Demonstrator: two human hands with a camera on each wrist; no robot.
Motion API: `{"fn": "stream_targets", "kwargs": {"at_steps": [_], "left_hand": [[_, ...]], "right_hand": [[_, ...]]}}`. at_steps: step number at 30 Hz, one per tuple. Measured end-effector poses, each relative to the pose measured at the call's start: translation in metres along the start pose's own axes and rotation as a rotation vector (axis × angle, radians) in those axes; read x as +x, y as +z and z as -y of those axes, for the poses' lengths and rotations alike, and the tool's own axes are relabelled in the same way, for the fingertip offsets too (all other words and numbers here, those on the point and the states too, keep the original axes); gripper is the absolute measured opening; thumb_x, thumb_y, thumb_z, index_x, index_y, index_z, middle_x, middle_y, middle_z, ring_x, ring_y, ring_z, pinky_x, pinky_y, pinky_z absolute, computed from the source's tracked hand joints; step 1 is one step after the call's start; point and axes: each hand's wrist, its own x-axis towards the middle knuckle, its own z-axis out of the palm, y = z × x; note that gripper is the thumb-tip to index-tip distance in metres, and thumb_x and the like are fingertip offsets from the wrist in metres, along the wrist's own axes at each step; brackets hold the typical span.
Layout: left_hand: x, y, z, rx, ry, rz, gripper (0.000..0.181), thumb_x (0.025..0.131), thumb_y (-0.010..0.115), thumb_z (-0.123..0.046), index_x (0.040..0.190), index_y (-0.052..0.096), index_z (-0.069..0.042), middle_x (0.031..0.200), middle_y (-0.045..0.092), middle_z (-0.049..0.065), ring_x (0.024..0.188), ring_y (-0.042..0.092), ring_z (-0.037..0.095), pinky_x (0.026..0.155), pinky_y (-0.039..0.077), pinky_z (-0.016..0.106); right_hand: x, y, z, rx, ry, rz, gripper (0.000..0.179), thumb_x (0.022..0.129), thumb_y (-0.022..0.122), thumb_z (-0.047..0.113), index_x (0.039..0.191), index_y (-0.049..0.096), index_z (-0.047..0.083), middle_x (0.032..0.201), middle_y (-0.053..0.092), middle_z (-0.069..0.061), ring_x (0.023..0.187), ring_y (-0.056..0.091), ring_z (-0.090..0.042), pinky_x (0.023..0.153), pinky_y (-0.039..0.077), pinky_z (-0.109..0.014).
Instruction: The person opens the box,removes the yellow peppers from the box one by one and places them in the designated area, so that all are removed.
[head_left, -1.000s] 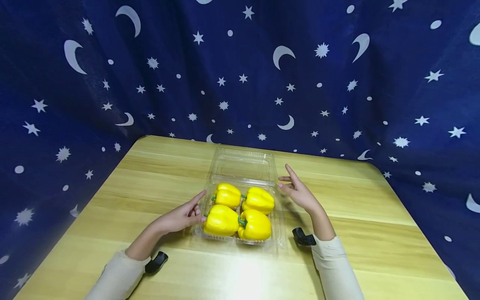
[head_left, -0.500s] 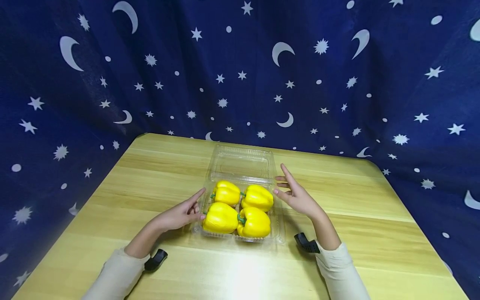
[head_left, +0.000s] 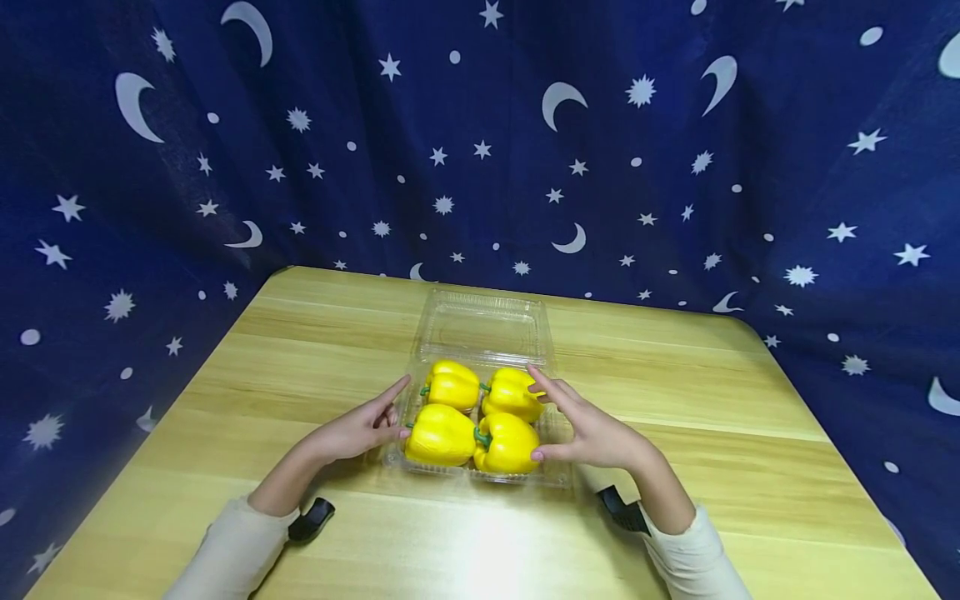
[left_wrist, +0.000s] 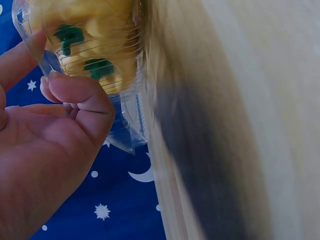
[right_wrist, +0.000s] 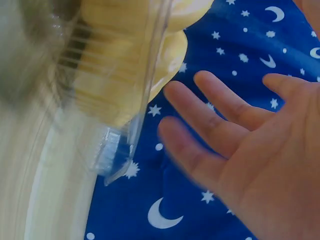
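A clear plastic clamshell container rests on the table with its lid folded back at the far side. Several yellow bell peppers with green stems, such as the front-left pepper, fill its base in two rows. My left hand pinches the container's left rim, its thumb over the edge and other fingers curled against the wall in the left wrist view. At the right side, my right hand hovers with fingers spread and parted, fingertips overlapping the back-right pepper in the head view. Its right wrist view shows a gap to the peppers.
A pale wooden table carries the container. Behind it hangs a dark blue curtain with white moons and stars. Black wrist mounts sit below both wrists, near the tabletop.
My right hand has moved left and nearer, from beside the container to over its right edge, with fingers spreading wider. The left hand keeps its place at the left rim.
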Motion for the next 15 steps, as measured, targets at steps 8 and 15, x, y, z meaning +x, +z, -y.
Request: {"fn": "stream_targets", "kwargs": {"at_steps": [8, 15], "left_hand": [[-0.001, -0.001, 0.001, 0.001, -0.005, 0.001, 0.082, 0.089, 0.058, -0.021, 0.147, 0.001, -0.008, 0.081, 0.037, 0.004, 0.072, 0.037, 0.014, 0.058, 0.034, 0.022], [0.000, -0.001, 0.001, -0.005, -0.006, 0.018, 0.081, 0.091, 0.056, -0.021, 0.148, 0.000, -0.009, 0.082, 0.037, 0.004, 0.070, 0.034, 0.013, 0.058, 0.033, 0.023]], "right_hand": [[0.000, 0.011, 0.011, -0.119, 0.034, 0.084, 0.104, 0.072, 0.072, 0.046, 0.148, 0.004, 0.027, 0.138, 0.038, -0.012, 0.124, 0.040, -0.028, 0.098, 0.020, -0.060], [0.004, 0.022, 0.011, -0.185, 0.071, 0.142, 0.101, 0.074, 0.071, 0.045, 0.148, 0.006, 0.025, 0.145, 0.032, -0.011, 0.130, 0.034, -0.031, 0.098, 0.010, -0.067]]}}
